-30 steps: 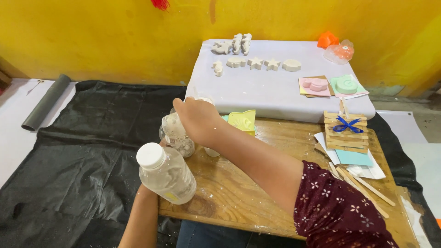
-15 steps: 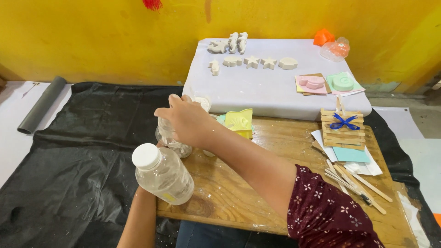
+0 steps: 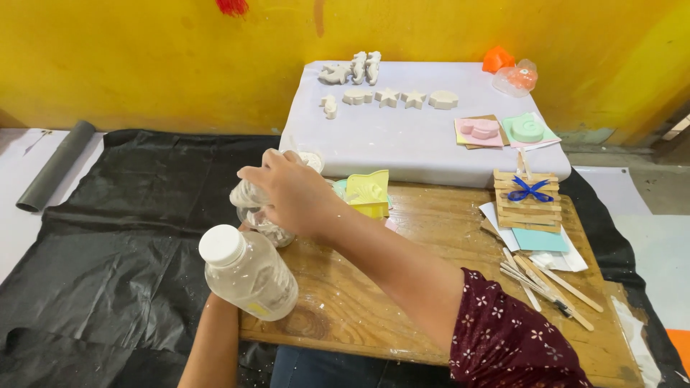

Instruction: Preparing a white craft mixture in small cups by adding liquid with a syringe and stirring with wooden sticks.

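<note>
Two hands are busy over the left end of a wooden worktop (image 3: 431, 244). The right hand (image 3: 291, 190) reaches across from the right side and is closed on top of a clear cup (image 3: 262, 215) that has crumpled white material inside; the fingers are curled over its upper rim. The cup stands at the left edge of the worktop, directly under this hand. The left hand itself is hidden, but its forearm comes up from below and a clear plastic bottle (image 3: 248, 273) with a white cap is lifted on it, so it is gripping the bottle from underneath. The bottle is tilted, with the cap toward the left, and it is just beside the cup, nearer to the person.

Just right of the cup, a yellow mould (image 3: 368, 192) stands on the worktop. Further right lie a stack of wooden sticks tied with a blue ribbon (image 3: 530, 195), a light blue card (image 3: 539, 241), and several loose wooden sticks (image 3: 546, 284). Behind the worktop is a white covered surface (image 3: 417, 147) with small white plaster shapes (image 3: 388, 97) in rows and a pink mould (image 3: 480, 129) and a green mould (image 3: 528, 128). Black plastic sheet (image 3: 108, 237) covers the floor on the left.
</note>
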